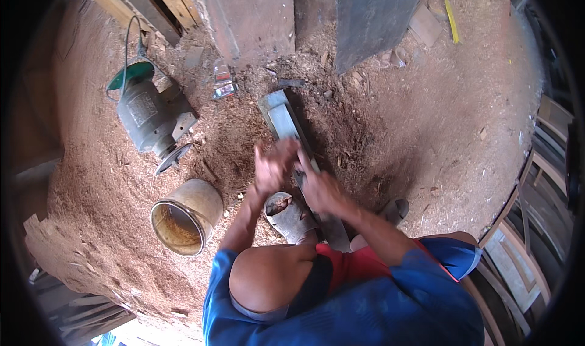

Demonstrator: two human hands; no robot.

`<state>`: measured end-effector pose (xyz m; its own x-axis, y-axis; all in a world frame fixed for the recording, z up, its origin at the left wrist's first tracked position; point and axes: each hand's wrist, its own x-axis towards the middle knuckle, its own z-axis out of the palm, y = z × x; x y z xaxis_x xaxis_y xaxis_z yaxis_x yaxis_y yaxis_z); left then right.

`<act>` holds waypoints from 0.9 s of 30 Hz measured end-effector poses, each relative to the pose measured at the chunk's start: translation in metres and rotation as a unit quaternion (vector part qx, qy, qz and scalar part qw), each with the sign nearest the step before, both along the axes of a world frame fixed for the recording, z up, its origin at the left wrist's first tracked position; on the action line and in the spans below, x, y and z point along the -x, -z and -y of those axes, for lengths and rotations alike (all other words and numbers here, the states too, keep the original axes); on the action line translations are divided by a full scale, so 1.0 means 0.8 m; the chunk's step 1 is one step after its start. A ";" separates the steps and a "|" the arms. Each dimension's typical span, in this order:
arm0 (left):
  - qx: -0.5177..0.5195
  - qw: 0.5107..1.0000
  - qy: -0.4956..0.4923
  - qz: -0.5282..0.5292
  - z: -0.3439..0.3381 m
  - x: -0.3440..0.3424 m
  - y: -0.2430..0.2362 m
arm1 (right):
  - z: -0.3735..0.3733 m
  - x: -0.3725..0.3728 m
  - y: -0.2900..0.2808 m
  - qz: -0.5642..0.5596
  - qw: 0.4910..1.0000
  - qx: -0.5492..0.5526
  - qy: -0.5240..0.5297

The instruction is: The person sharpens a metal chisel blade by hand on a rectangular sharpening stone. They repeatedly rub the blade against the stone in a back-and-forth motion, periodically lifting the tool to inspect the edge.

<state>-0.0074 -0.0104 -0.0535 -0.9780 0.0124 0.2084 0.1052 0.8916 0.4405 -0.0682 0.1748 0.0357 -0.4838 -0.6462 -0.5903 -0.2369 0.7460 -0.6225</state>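
A long, narrow board lies on the ground in front of me, with a pale grey rectangular block like a sharpening stone on its far part. My left hand is over the near end of this block, its fingers bent. Close beside it on the right, my right hand is closed, fingers pressed together and pointing toward the block. Motion blurs both hands. They meet over the block, and whatever small thing is between them is hidden.
A grey electric motor with a green end and a disc on its shaft lies at the left. A round bucket is tipped toward me near my shoe. Boards stand at the far side; wooden frames lean at the right.
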 end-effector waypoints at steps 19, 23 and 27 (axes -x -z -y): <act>-0.057 0.994 -0.012 0.091 0.089 0.096 -0.042 | 0.094 0.134 -0.004 0.079 0.992 -0.027 -0.092; -0.055 0.994 -0.086 0.050 -0.013 -0.027 -0.002 | 0.028 0.043 -0.056 0.068 0.991 -0.079 -0.082; -0.033 0.998 -0.033 0.035 -0.016 -0.033 -0.013 | -0.005 -0.023 -0.029 0.027 1.000 -0.004 0.006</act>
<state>0.0188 0.0025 -0.0431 -0.9885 -0.0641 0.1372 0.0138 0.8642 0.5029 -0.0500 0.1790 0.0589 -0.4587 -0.6362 -0.6204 -0.1939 0.7530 -0.6288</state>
